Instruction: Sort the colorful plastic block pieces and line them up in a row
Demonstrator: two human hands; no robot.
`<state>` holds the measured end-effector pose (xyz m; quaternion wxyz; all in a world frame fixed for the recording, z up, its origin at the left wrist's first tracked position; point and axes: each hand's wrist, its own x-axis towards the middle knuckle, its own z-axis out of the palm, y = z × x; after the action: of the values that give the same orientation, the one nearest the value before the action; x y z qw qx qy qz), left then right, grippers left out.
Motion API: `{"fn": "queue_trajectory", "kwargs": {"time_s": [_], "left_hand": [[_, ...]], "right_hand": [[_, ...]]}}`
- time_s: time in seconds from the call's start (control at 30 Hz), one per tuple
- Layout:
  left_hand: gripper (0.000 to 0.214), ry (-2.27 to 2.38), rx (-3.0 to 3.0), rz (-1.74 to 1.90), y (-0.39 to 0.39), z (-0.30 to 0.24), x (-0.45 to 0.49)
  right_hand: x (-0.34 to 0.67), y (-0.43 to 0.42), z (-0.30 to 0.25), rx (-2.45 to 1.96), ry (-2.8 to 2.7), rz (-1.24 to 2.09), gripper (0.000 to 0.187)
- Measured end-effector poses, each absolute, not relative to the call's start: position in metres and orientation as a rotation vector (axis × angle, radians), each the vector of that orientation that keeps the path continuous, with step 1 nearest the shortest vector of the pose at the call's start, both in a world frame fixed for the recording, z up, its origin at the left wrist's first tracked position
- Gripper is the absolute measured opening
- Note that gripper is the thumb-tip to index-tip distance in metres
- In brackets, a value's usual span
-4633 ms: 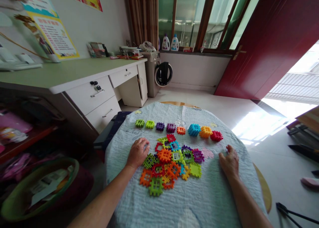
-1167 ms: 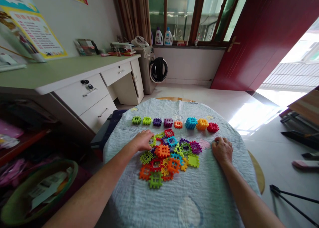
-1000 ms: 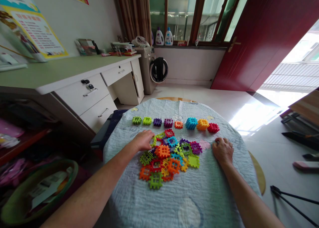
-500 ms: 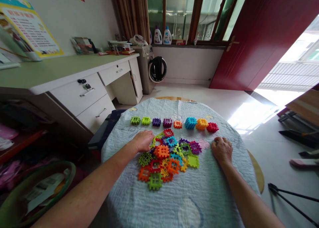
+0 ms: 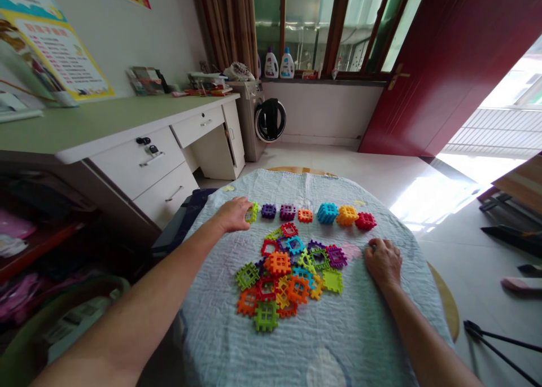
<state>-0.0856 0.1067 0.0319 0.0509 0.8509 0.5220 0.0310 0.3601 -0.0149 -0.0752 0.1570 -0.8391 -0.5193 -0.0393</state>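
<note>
My left hand point(image 5: 235, 214) is at the left end of a row of stacked plastic blocks, its fingers closed on a lime-green interlocking block point(image 5: 253, 212). The hand hides the darker green stack and whatever lies beneath its fingers. To its right stand a dark purple stack point(image 5: 268, 211), a violet stack point(image 5: 287, 212), an orange block point(image 5: 305, 215), and blue point(image 5: 327, 212), yellow point(image 5: 347, 215) and red point(image 5: 366, 221) stacks. A loose multicoloured pile of blocks point(image 5: 278, 263) lies nearer to me. My right hand point(image 5: 383, 261) rests curled on the cloth, with nothing visible in it.
A pale blue cloth point(image 5: 339, 342) covers the round table. On the left is a desk with drawers point(image 5: 144, 155), and a washing machine point(image 5: 249, 116) stands behind it. A red door point(image 5: 423, 77) stands open at right. Black tripod legs point(image 5: 478, 330) are on the floor.
My left hand has moved from the pile's left edge up to the row, carrying a lime-green block. My right hand stays on the cloth. The camera view has shifted slightly.
</note>
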Motion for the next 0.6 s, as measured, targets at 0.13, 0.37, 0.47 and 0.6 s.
{"fn": "queue_trajectory", "kwargs": {"time_s": [0.13, 0.37, 0.47, 0.6], "left_hand": [[0.047, 1.648, 2.564, 0.001, 0.144, 0.038, -0.086], [0.053, 1.639, 2.615, -0.423, 0.174, 0.039, -0.068], [0.056, 1.63, 2.609, -0.492, 0.181, 0.037, -0.066], [0.053, 1.632, 2.555, -0.569, 0.187, 0.031, -0.067]], "right_hand": [[0.36, -0.015, -0.075, -2.395, -1.481, -0.119, 0.029], [0.36, -0.016, -0.076, -2.362, -1.476, -0.153, 0.027], [0.36, -0.016, -0.077, -2.359, -1.476, -0.157, 0.027], [0.361, -0.015, -0.077, -2.367, -1.477, -0.151, 0.026]]}}
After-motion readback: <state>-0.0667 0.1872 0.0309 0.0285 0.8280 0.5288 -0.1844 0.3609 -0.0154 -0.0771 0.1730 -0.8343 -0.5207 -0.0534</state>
